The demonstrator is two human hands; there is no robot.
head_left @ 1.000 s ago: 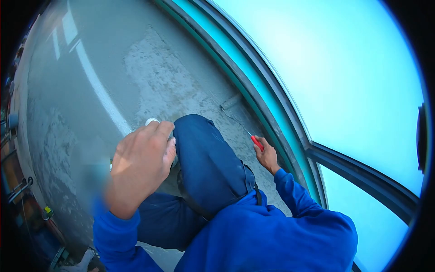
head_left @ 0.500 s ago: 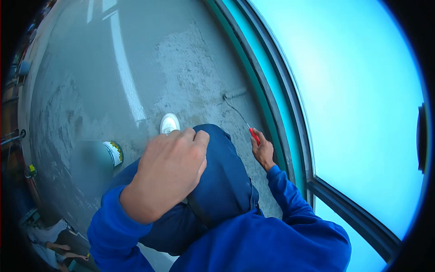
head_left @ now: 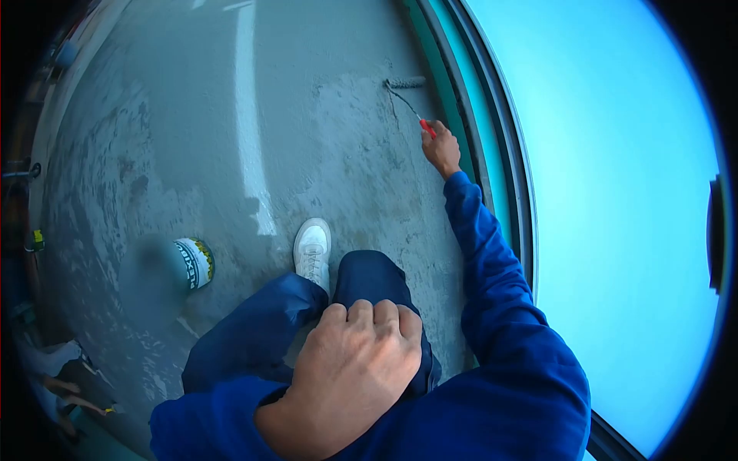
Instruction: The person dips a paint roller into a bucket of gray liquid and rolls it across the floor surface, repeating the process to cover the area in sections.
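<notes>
A paint roller (head_left: 406, 82) with a grey, wet-looking sleeve lies against the floor beside the dark-edged teal base of the glass wall. Its bent wire frame runs down to a red handle, gripped by my right hand (head_left: 442, 150) at the end of an outstretched arm. My left hand (head_left: 350, 376) is closed over my thigh, knuckles up; its fingertips are hidden, so whatever it may hold cannot be seen. Under the roller, the grey floor (head_left: 292, 84) has a smooth, glossy coat in places and rough, patchy areas in others.
A labelled bucket (head_left: 196, 263) stands left of my white shoe (head_left: 313, 246), partly hidden by a blurred spot. Along the right runs the bright glass wall (head_left: 615, 192) with its dark frame. Another person's arm (head_left: 73, 392) shows at lower left, and a small yellow object (head_left: 37, 240) lies farther up.
My right hand has pushed the roller farther forward along the wall, straightening the arm. My left hand has dropped lower and to the right in view, still closed.
</notes>
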